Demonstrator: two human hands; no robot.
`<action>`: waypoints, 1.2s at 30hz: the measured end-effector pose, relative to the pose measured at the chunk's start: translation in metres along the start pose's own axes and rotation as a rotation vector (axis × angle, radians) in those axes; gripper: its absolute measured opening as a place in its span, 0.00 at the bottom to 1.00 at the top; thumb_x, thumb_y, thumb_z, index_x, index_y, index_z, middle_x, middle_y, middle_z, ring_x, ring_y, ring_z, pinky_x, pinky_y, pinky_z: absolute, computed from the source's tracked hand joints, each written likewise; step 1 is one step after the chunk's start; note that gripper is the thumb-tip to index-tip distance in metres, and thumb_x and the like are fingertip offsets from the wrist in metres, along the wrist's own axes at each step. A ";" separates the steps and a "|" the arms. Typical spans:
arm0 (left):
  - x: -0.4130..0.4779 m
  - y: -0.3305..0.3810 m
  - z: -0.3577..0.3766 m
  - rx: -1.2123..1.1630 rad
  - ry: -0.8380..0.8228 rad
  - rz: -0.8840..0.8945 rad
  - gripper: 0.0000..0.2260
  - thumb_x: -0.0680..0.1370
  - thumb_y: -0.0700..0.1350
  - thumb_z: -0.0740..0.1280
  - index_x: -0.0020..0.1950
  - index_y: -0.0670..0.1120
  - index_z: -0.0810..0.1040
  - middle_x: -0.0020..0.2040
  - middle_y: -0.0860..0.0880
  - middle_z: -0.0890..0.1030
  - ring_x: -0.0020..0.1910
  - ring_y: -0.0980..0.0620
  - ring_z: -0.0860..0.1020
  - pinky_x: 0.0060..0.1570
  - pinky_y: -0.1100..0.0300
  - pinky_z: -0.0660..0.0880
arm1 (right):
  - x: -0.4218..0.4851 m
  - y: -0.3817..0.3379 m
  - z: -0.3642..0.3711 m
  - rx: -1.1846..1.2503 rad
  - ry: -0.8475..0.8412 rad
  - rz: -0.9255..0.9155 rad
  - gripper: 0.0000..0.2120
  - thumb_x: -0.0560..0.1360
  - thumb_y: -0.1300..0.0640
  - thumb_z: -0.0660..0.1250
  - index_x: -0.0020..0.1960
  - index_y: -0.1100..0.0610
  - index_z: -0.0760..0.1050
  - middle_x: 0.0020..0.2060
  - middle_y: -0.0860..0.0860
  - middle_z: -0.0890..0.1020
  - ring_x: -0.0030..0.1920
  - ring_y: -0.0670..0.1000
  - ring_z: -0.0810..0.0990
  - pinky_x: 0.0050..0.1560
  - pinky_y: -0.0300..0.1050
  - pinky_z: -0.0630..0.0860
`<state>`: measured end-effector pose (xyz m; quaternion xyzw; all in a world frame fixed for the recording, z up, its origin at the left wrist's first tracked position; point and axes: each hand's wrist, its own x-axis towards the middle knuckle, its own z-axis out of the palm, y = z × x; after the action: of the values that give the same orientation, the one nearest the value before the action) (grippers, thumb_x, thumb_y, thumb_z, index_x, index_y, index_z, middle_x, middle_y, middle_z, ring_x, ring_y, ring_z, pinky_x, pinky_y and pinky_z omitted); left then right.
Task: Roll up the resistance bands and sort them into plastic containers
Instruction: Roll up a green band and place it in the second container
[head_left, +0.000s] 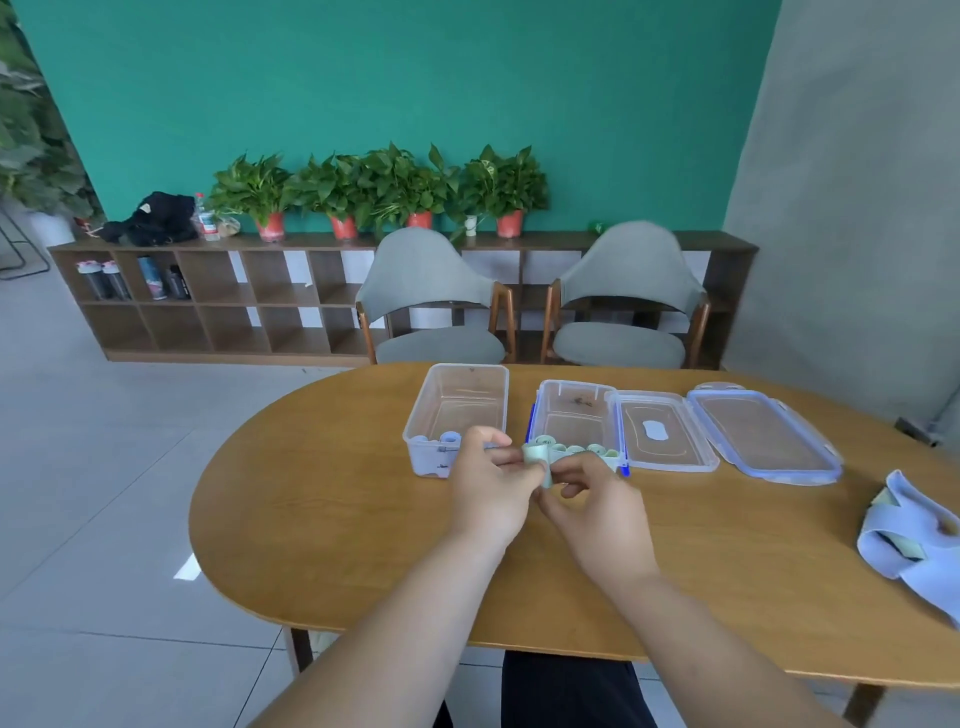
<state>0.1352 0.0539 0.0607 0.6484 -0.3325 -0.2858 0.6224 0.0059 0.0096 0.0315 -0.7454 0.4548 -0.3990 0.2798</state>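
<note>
Containers (422, 457), lids (763, 436) along far tabletop (322, 509)

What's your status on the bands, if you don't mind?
Left hand, right hand pinch green band, part-rolled. Rolls in clear container, blue-clipped container. Loose bands right. Nothing blocking.

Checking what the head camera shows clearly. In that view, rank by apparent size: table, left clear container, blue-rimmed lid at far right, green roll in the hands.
1. table
2. blue-rimmed lid and left clear container: they look about alike, so unranked
3. green roll, smallest
</note>
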 end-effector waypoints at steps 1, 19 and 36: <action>0.003 0.001 0.002 0.024 -0.011 0.020 0.17 0.73 0.35 0.75 0.55 0.48 0.73 0.48 0.51 0.87 0.41 0.61 0.85 0.38 0.68 0.76 | 0.005 0.002 -0.006 0.005 -0.034 -0.001 0.10 0.73 0.51 0.78 0.51 0.44 0.80 0.43 0.36 0.84 0.46 0.38 0.81 0.46 0.30 0.75; 0.067 0.017 0.042 0.287 -0.175 0.391 0.16 0.73 0.39 0.78 0.52 0.51 0.75 0.48 0.53 0.83 0.50 0.56 0.81 0.50 0.63 0.77 | 0.142 -0.012 -0.073 -0.278 -0.391 -0.206 0.17 0.72 0.49 0.80 0.60 0.47 0.85 0.52 0.43 0.86 0.44 0.39 0.84 0.47 0.32 0.77; 0.115 0.004 0.018 0.812 -0.347 0.320 0.22 0.72 0.51 0.80 0.55 0.62 0.69 0.59 0.61 0.77 0.58 0.57 0.76 0.55 0.56 0.76 | 0.196 0.016 -0.037 -0.636 -0.473 -0.219 0.11 0.76 0.53 0.76 0.57 0.52 0.85 0.51 0.46 0.85 0.49 0.46 0.80 0.53 0.40 0.77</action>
<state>0.1914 -0.0484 0.0684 0.7225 -0.6125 -0.1372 0.2897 0.0194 -0.1764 0.1052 -0.9099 0.3965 -0.0838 0.0883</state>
